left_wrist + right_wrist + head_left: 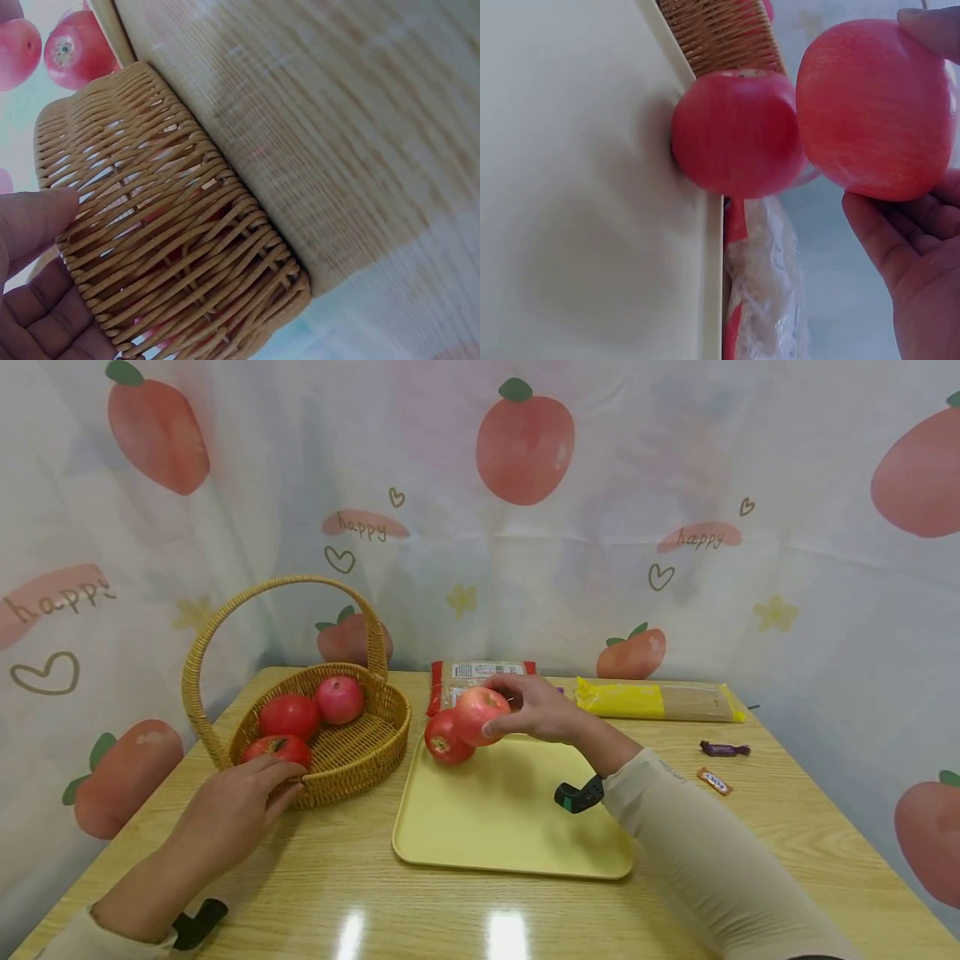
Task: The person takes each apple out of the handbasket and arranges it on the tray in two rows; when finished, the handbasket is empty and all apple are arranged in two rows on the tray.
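Here the right hand (536, 706) grips an apple (480, 714) above the tray (510, 827); left hand (236, 802) rests flat against the basket (352, 768).

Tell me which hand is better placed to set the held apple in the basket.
Right, probably. The right hand already holds the apple above the tray; the left hand only rests against the basket.

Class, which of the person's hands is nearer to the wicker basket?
Left. The left hand rests against the wicker basket at its front wall; the right hand holds an apple over the yellow tray, apart from it.
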`<state>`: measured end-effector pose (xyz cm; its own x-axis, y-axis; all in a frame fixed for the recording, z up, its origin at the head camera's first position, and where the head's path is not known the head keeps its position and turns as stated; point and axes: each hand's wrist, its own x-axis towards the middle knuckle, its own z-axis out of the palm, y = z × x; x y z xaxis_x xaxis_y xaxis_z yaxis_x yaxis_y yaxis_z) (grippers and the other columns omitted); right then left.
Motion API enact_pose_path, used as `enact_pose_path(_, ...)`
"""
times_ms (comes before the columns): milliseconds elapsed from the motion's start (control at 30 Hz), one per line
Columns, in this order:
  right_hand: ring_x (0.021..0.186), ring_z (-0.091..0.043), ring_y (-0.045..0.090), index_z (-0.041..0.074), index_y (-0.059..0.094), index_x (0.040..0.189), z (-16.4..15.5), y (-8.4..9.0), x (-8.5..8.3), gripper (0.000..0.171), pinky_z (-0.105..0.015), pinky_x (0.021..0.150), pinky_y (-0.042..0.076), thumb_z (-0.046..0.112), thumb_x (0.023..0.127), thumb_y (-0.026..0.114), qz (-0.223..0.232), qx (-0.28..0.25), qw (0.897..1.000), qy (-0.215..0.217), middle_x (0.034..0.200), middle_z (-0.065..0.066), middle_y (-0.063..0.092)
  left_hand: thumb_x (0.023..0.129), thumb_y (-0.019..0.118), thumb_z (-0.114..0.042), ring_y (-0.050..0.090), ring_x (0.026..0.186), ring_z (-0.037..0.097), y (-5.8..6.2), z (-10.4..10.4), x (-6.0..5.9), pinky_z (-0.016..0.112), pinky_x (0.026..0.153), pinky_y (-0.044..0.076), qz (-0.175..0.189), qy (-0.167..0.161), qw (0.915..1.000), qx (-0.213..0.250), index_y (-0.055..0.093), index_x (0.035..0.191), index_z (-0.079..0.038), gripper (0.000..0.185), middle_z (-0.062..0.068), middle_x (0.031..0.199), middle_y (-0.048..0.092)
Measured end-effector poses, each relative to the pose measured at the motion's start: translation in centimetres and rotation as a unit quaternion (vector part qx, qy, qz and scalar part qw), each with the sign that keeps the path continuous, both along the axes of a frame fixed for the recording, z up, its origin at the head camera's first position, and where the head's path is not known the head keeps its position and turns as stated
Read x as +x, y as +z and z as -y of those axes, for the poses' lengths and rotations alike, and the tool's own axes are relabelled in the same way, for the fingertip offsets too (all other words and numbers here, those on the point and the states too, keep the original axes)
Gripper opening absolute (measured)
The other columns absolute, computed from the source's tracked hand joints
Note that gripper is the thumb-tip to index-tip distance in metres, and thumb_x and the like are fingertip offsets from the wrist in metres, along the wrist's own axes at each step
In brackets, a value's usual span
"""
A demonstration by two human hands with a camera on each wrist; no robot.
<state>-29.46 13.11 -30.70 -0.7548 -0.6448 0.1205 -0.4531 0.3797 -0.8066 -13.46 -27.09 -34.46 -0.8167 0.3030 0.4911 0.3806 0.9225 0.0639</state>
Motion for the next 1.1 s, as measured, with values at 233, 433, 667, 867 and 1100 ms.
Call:
enact_pose_path(233,0.104,-0.026,0.066,0.011,0.061,0.137,-1.3,-0.8,-0.4,0.060,-0.036,0.085,0.059,0.027,0.084,0.084,0.003,0.000,1.000,-0.012,0.123,-0.006,0.068,0.083,0.087,-0.018,0.071,0.076,0.025,0.0,0.1,0.1,0.047,0.062,0.056,-0.003,-0.004,1.0000,-0.001,0.076,0.102,-0.015,0.022,0.006,0.102,0.076)
enact_pose_path(433,0.102,-0.025,0.066,0.009,0.062,0.136,-2.0,-1.2,-0.5,0.059,-0.035,0.083,0.059,0.026,0.084,0.084,-0.005,0.002,1.000,-0.022,0.123,-0.008,0.068,0.084,0.087,-0.018,0.071,0.077,0.025,0.0,0.2,0.2,0.047,0.063,0.056,0.002,0.003,1.0000,-0.001,0.076,0.102,-0.015,0.022,0.006,0.104,0.076)
enact_pose_path(667,0.101,-0.024,0.067,0.011,0.063,0.131,-2.5,-2.1,-0.9,0.055,-0.035,0.084,0.059,0.028,0.084,0.084,-0.006,0.015,0.999,-0.034,0.118,-0.006,0.070,0.084,0.087,-0.017,0.071,0.077,0.026,0.0,0.3,0.2,0.048,0.064,0.056,0.006,0.004,1.0000,0.002,0.076,0.103,-0.015,0.022,0.006,0.104,0.076)
enact_pose_path(867,0.104,-0.024,0.066,0.009,0.061,0.136,-3.0,-3.1,-1.3,0.061,-0.035,0.087,0.058,0.031,0.084,0.085,-0.003,0.041,0.998,-0.046,0.122,-0.007,0.070,0.083,0.087,-0.017,0.071,0.076,0.025,-0.1,0.2,0.0,0.047,0.063,0.056,-0.006,-0.006,1.0000,0.005,0.076,0.101,-0.015,0.022,0.005,0.101,0.076)
enact_pose_path(1100,0.106,-0.023,0.064,0.007,0.060,0.137,-3.1,-4.0,-1.7,0.065,-0.036,0.089,0.057,0.032,0.082,0.085,0.003,0.067,0.996,-0.057,0.121,-0.008,0.068,0.081,0.088,-0.017,0.070,0.075,0.022,-0.2,0.2,-0.1,0.045,0.062,0.055,-0.016,-0.009,0.9998,0.007,0.076,0.101,-0.016,0.024,0.004,0.100,0.076)
